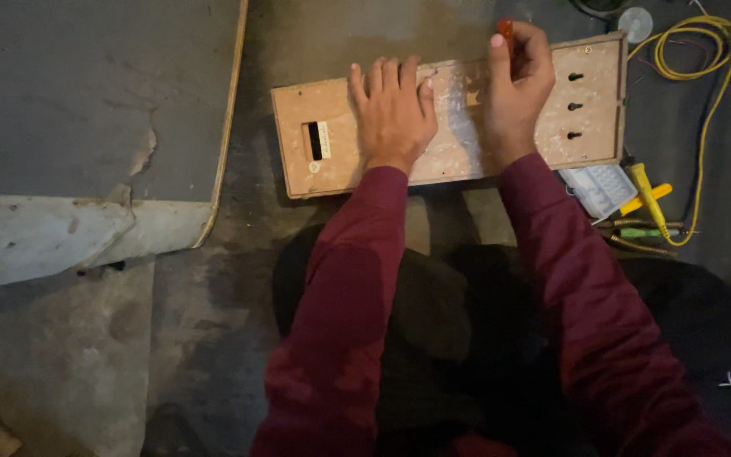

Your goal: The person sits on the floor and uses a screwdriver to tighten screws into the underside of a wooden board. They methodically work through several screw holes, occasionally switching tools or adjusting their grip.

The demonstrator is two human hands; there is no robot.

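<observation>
Lying flat, tan wooden board (332, 135), scuffed; rectangular cutout, three slots.

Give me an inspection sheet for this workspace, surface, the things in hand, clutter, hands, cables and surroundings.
Surface: bare grey concrete floor, stained and patchy.
Things in hand: tan wooden board lying flat, with a rectangular cutout on its left part and three small slots on its right; red-handled tool held upright over the board's middle.
Clutter: clear plastic case, yellow-handled screwdriver and other small tools to the right of the board.
Hands: left hand pressed flat on the board; right hand closed around the tool.
Cables: yellow cable coiled at upper right.
Surroundings: grey sheet with a chipped edge at upper left; the person's dark red sleeves.
</observation>
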